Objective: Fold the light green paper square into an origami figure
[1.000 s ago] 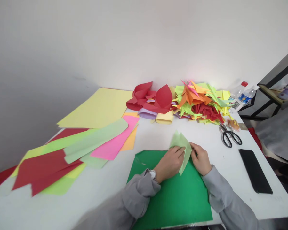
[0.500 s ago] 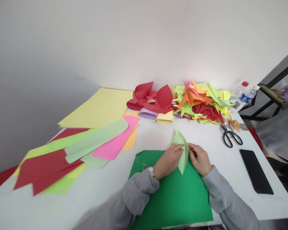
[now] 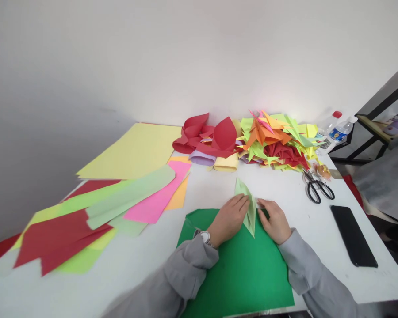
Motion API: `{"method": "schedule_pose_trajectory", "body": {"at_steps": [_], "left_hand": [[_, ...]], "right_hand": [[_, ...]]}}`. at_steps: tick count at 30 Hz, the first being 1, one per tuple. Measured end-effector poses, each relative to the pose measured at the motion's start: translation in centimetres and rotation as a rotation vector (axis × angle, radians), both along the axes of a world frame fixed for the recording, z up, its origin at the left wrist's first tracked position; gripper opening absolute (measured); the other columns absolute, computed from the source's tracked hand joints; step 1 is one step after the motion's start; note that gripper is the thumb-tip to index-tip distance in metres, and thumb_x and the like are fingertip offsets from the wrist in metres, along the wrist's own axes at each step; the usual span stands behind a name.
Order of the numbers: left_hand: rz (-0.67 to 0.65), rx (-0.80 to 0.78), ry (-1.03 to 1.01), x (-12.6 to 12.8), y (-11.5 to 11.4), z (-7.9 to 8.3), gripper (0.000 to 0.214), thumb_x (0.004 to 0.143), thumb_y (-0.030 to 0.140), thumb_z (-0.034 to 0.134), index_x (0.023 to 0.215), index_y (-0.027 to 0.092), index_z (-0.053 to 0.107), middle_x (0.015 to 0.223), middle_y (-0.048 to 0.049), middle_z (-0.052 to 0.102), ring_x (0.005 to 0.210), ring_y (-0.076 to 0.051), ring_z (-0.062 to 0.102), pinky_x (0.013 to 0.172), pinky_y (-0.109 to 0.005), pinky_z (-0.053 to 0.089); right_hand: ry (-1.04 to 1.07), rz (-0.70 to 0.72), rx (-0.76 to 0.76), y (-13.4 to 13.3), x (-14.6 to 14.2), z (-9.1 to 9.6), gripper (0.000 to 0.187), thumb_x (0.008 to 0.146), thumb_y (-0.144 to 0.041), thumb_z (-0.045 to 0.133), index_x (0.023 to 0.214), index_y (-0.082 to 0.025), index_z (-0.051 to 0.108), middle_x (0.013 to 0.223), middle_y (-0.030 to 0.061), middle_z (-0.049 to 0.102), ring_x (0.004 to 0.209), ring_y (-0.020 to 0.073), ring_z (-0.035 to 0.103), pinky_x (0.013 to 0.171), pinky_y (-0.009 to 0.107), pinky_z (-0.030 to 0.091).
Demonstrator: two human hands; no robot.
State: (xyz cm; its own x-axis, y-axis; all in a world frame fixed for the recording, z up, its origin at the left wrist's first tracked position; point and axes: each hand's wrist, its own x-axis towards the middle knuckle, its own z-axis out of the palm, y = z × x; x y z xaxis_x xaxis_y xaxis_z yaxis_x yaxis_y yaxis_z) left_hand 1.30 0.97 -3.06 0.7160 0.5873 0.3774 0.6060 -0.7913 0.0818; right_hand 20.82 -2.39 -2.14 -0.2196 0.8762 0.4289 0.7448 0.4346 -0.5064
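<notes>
A folded light-green paper piece (image 3: 248, 207), narrow and pointed at both ends, stands between my hands over a dark green sheet (image 3: 242, 269) on the white table (image 3: 146, 265). My left hand (image 3: 228, 218) presses its left side with the fingers together. My right hand (image 3: 273, 221) pinches its right edge. Both sleeves are grey, and a watch sits on my left wrist.
Loose coloured sheets (image 3: 119, 194) spread over the table's left half. A heap of folded paper shapes (image 3: 265, 141) lies at the back by the wall. Black scissors (image 3: 316, 187), a black phone (image 3: 353, 240) and two bottles (image 3: 338, 128) are on the right.
The light-green piece has been folded narrower, and both hands have closed in on it and shifted slightly left. The view has drifted a little.
</notes>
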Motion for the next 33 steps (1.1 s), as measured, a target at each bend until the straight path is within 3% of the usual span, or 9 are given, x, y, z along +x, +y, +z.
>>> {"method": "schedule_pose_trajectory", "body": {"at_steps": [9,17,23,33], "left_hand": [[0.118,-0.046,0.030,-0.7,0.7,0.9,0.040,0.094,0.031,0.044,0.123,0.004,0.055,0.136,-0.0216,0.051,0.130,-0.032,0.044,0.106,-0.048,0.040],[-0.045,-0.022,0.002,-1.9,2.2,0.9,0.027,0.095,0.012,0.040,0.107,0.013,0.063,0.121,-0.0112,0.064,0.116,-0.024,0.057,0.097,-0.041,0.047],[0.018,0.004,0.040,-1.7,2.2,0.3,0.035,0.090,0.007,0.041,0.120,0.008,0.057,0.131,-0.0158,0.057,0.122,-0.028,0.052,0.101,-0.043,0.044],[0.095,-0.026,0.090,-1.3,2.2,1.0,0.042,0.091,0.015,0.038,0.129,0.003,0.051,0.140,-0.0192,0.048,0.129,-0.030,0.045,0.104,-0.043,0.036]], "right_hand": [[-0.056,0.067,0.024,0.1,-0.2,0.5,0.027,0.091,-0.017,0.044,0.109,-0.017,0.063,0.105,0.0112,0.067,0.099,0.0230,0.060,0.089,0.042,0.052],[-0.057,0.076,0.035,0.0,-0.2,0.6,0.027,0.094,-0.020,0.041,0.102,-0.018,0.067,0.098,0.0105,0.068,0.096,0.0227,0.061,0.087,0.042,0.053],[-0.187,0.035,-0.034,0.1,-0.4,0.6,0.039,0.100,-0.031,0.032,0.126,-0.018,0.057,0.119,0.0109,0.065,0.113,0.0233,0.057,0.097,0.043,0.047],[-0.391,0.066,-0.258,2.3,-1.6,1.3,0.061,0.099,-0.047,0.018,0.148,-0.013,0.030,0.151,0.0103,0.035,0.141,0.0261,0.026,0.113,0.050,0.023]]}}
